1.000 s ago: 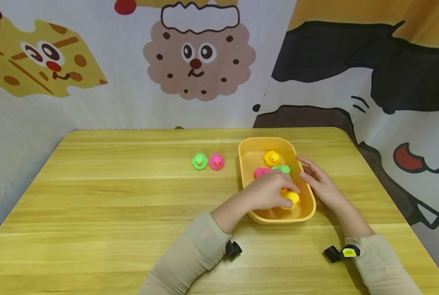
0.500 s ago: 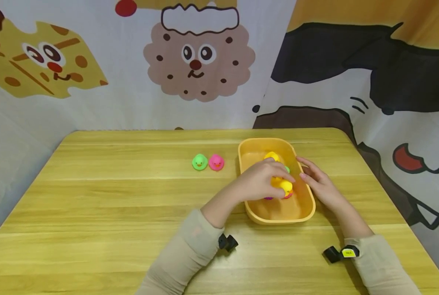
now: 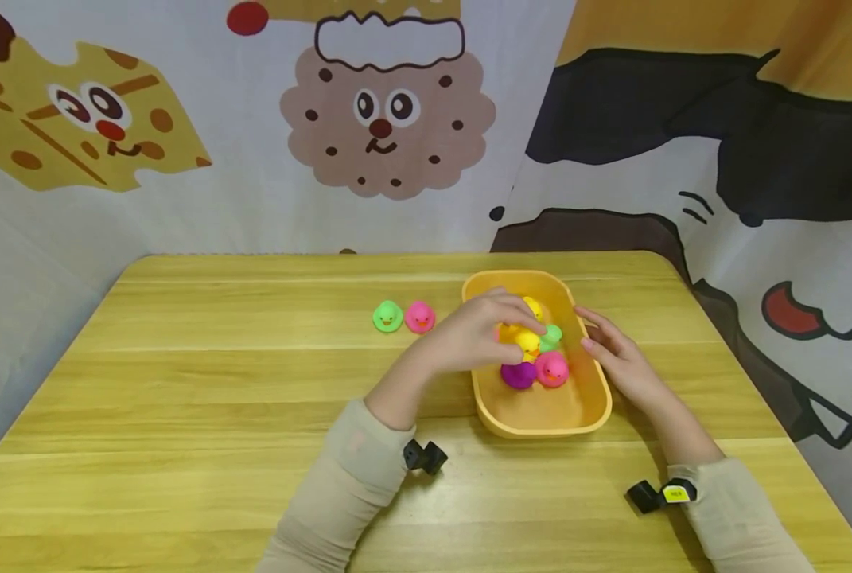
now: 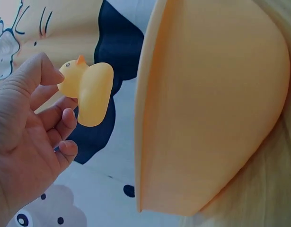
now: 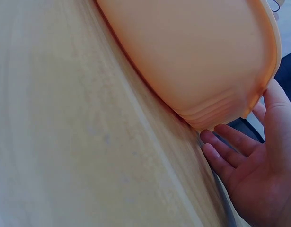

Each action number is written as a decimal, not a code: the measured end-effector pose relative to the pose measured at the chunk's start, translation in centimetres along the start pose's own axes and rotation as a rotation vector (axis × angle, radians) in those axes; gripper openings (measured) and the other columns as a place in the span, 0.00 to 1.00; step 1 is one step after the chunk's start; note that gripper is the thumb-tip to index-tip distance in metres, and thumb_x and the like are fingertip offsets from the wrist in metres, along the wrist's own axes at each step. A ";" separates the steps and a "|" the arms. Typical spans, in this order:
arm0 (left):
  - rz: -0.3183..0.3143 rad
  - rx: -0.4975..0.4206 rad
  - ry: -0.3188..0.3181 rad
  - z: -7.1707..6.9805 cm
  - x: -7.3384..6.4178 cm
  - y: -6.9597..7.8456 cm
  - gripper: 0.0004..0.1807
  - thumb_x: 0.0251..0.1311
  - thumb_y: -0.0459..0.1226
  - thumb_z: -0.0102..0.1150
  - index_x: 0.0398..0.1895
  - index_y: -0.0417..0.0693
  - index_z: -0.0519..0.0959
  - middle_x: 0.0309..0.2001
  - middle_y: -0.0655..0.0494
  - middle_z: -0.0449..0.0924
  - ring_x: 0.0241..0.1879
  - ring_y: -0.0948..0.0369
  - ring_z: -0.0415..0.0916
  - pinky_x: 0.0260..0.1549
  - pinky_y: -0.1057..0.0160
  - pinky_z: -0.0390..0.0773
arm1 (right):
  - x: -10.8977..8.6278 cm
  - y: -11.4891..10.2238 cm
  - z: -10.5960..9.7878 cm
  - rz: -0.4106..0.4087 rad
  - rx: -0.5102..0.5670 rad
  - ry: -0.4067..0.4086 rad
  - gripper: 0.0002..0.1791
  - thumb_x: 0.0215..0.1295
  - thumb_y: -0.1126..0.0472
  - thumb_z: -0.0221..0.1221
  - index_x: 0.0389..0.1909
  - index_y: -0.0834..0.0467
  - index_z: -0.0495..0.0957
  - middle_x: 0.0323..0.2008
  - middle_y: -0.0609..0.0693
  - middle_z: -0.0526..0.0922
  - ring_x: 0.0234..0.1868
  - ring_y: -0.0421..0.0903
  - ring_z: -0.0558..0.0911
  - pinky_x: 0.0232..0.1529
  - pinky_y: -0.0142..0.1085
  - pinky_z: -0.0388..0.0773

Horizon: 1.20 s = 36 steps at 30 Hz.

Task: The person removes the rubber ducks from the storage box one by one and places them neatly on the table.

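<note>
My left hand (image 3: pixel 477 333) pinches a yellow rubber duck (image 4: pixel 95 94) between thumb and fingers, raised above the orange plastic bin (image 3: pixel 540 414). Under and around it in the bin are a purple duck (image 3: pixel 518 376), a pink duck (image 3: pixel 553 370), a green duck (image 3: pixel 550 337) and another yellow duck (image 3: pixel 534 307). My left hand partly hides the bin's left side and what lies there. At the bin's right side, my right hand (image 3: pixel 628 364) touches the wall and rim with loosely extended fingers; in the right wrist view the thumb (image 5: pixel 277 97) lies against the rim.
A green duck (image 3: pixel 387 317) and a pink duck (image 3: pixel 420 317) sit side by side on the wooden table (image 3: pixel 204 414), left of the bin. A cartoon-printed cloth (image 3: pixel 239 207) hangs behind the table's back edge.
My left hand, holding the yellow duck, has moved up and to the left over the bin, uncovering the purple and pink ducks. My right hand has stayed at the bin's right side.
</note>
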<state>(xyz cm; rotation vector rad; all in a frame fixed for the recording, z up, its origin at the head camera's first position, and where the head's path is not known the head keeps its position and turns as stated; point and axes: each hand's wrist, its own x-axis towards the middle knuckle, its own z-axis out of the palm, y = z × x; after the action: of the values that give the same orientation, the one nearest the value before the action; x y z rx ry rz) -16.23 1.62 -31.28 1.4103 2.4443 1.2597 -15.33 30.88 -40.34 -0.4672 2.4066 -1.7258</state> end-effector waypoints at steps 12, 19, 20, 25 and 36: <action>0.019 -0.062 0.026 -2.3 -1.7 -1.2 0.17 0.48 0.26 0.62 0.45 0.41 0.84 0.47 0.54 0.80 0.51 0.60 0.68 0.57 0.65 0.62 | -0.2 0.5 0.0 -0.005 0.027 0.003 0.29 0.76 0.59 0.45 0.74 0.56 0.52 0.62 0.74 0.62 0.52 0.36 0.76 0.45 0.34 0.77; 0.015 -0.066 0.079 -3.9 -3.3 -2.5 0.18 0.47 0.26 0.59 0.44 0.40 0.84 0.45 0.56 0.80 0.50 0.61 0.68 0.53 0.63 0.67 | -0.1 0.5 0.0 -0.013 0.025 0.011 0.29 0.76 0.59 0.45 0.74 0.56 0.53 0.62 0.75 0.61 0.52 0.35 0.75 0.45 0.33 0.77; 0.010 -0.069 0.088 -4.1 -3.6 -2.8 0.18 0.47 0.26 0.59 0.43 0.40 0.84 0.45 0.56 0.80 0.51 0.60 0.68 0.54 0.62 0.67 | 0.0 0.5 0.0 -0.017 0.025 0.011 0.29 0.76 0.59 0.45 0.74 0.57 0.53 0.62 0.75 0.61 0.52 0.35 0.75 0.45 0.33 0.77; -0.015 -0.080 0.113 -5.2 -4.8 -3.8 0.18 0.47 0.26 0.59 0.44 0.40 0.84 0.47 0.55 0.81 0.53 0.59 0.69 0.54 0.57 0.67 | 0.1 0.5 -0.1 -0.028 0.022 0.008 0.28 0.76 0.59 0.45 0.74 0.57 0.53 0.62 0.74 0.62 0.52 0.36 0.76 0.45 0.34 0.77; -0.059 -0.119 0.156 -7.6 -6.8 -4.9 0.18 0.47 0.26 0.58 0.44 0.41 0.85 0.48 0.53 0.79 0.51 0.57 0.70 0.45 0.53 0.72 | 0.0 0.3 -0.1 0.003 0.011 0.016 0.29 0.76 0.58 0.46 0.74 0.55 0.53 0.63 0.73 0.62 0.53 0.35 0.75 0.46 0.32 0.76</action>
<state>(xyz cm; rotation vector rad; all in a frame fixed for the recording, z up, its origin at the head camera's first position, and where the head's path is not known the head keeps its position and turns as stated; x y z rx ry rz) -18.84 -9.35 -31.72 1.2464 2.4380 1.5277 -15.44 31.04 -40.55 -0.4500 2.4058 -1.7478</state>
